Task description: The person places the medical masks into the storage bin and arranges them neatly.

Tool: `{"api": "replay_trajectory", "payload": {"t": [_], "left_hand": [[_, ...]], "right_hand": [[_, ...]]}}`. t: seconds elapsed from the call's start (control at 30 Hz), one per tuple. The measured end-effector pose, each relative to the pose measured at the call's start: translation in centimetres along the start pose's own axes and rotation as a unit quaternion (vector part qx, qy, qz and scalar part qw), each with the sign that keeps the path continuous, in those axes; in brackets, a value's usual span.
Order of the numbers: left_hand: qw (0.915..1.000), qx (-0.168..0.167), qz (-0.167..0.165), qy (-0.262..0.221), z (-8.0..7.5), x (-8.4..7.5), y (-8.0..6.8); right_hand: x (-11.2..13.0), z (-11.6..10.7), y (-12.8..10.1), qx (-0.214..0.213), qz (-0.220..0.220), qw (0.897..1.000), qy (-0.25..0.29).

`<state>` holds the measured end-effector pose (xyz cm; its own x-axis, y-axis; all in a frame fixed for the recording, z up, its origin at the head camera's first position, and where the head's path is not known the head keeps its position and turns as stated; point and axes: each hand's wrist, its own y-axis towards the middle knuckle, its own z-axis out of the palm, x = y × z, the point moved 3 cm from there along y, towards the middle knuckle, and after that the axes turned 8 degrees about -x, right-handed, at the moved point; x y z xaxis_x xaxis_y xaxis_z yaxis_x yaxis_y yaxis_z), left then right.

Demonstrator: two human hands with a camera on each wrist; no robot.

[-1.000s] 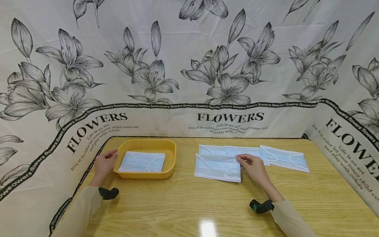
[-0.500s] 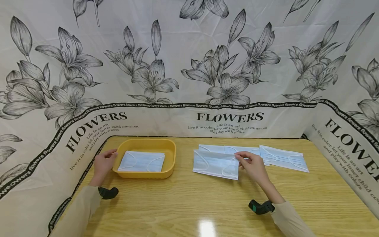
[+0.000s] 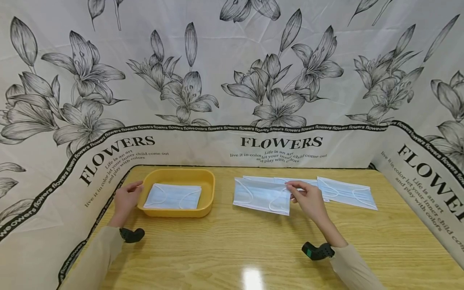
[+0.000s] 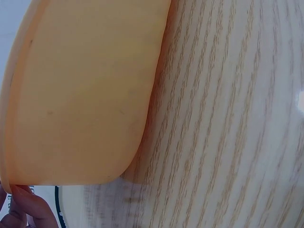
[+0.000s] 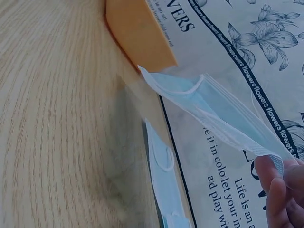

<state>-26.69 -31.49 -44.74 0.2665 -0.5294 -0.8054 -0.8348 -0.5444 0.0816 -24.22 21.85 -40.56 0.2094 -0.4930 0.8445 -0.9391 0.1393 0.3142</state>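
Note:
My right hand (image 3: 308,199) pinches a light blue face mask (image 3: 261,196) by its upper right corner. In the right wrist view this held mask (image 5: 213,111) hangs above the table, its ear loops showing. On the left, my left hand (image 3: 127,201) grips the left rim of a yellow plastic tub (image 3: 177,213). The left wrist view shows its fingers (image 4: 35,209) at the tub's rim corner. Inside the tub lies another mask (image 3: 172,196), flat. Behind the held mask, a flat mask (image 3: 301,182) is partly hidden; to its right rests a slightly turned mask (image 3: 346,193).
The wooden table (image 3: 203,249) runs up to a white cloth backdrop (image 3: 203,147) with flower prints and lettering, which also closes in both sides. A black wrist device (image 3: 317,251) sits on the right wrist, and a similar one (image 3: 132,235) on the left.
My right hand has raised the mask off the table and shifted it slightly left and away from me. The left hand and the tub have stayed in place.

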Motion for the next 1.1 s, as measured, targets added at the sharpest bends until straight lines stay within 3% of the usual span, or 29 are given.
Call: {"api": "replay_trajectory", "payload": {"t": [0.27,0.63,1.1], "left_hand": [[0.9999,-0.001,-0.009,0.004,0.0,-0.1,0.0],[0.9999,0.003,-0.011,0.001,-0.1,-0.3,-0.2],[1.0,-0.006,-0.007,0.001,-0.1,-0.2,-0.1]], "right_hand": [[4.0,-0.3,-0.9,-0.026,-0.006,1.0,-0.006],[2.0,1.4,0.4,-0.039,-0.005,0.998,0.057],[4.0,3.9,0.8,-0.026,0.013,0.995,0.095]]}}
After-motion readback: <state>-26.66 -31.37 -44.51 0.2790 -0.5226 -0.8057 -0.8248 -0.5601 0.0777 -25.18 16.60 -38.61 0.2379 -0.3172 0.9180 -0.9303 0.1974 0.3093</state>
